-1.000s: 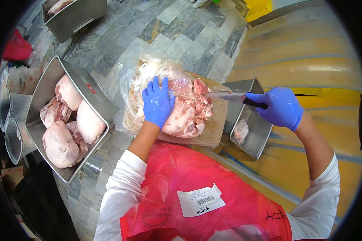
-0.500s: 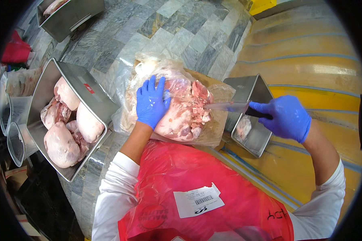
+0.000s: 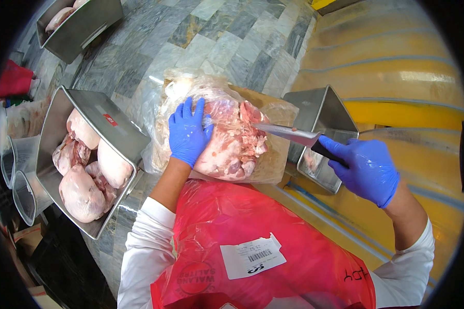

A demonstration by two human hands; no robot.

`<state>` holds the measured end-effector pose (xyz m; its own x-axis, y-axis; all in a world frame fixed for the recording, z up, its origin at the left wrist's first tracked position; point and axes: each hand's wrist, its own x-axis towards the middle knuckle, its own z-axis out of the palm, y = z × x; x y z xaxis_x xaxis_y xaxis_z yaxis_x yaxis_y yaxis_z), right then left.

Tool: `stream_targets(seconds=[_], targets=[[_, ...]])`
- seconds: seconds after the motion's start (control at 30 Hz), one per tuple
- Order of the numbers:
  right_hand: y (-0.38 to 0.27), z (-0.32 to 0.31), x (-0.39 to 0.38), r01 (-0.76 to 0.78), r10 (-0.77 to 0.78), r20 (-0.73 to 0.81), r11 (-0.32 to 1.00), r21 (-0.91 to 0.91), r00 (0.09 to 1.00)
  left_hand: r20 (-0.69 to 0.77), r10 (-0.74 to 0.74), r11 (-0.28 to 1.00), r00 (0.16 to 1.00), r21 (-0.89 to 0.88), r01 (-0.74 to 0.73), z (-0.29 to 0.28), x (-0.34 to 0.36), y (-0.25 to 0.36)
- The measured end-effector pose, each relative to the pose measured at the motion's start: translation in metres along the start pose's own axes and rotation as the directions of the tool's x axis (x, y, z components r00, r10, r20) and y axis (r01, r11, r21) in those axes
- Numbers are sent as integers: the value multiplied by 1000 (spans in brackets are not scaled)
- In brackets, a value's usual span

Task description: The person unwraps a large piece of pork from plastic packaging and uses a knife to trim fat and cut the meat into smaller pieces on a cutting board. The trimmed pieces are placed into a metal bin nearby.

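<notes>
A large block of raw meat [image 3: 227, 139] lies partly wrapped in clear plastic [image 3: 154, 136] on a tan board [image 3: 276, 149]. My blue-gloved left hand [image 3: 189, 131] lies flat on the plastic-covered left side of the meat, fingers stretched out. In my blue-gloved right hand [image 3: 366, 167] is the black handle of a knife [image 3: 294, 135]. Its long blade points left, and the tip reaches the ragged, cut right part of the meat. The right hand itself is off to the right, above a deep metal bin's near edge.
On the left a metal bin [image 3: 111, 110] holds several pale skin-on meat pieces [image 3: 82, 193]. To the right stands a narrow metal bin [image 3: 314, 123] with a small piece inside. Another meat-filled bin [image 3: 80, 31] is at the far left. Clear containers [image 3: 23, 193] stand beyond the left bin.
The knife blade has tilted, with its handle end lower and its face more visible, and the tip has shifted slightly left. My left hand stays spread on the meat. The whole view has shifted a little.
</notes>
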<state>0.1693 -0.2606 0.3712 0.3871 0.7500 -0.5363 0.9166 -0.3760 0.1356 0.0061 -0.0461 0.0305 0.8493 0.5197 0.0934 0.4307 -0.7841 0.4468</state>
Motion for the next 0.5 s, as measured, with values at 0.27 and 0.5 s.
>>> stream_targets(seconds=[0.27,0.5], targets=[[-4,3,6,27,-26,55,1000,-15,998,1,20,1000,1000,16,-20,1,2,3],[-5,7,17,81,-75,126,996,-46,989,27,20,1000,999,-4,-20,-3,5,5]])
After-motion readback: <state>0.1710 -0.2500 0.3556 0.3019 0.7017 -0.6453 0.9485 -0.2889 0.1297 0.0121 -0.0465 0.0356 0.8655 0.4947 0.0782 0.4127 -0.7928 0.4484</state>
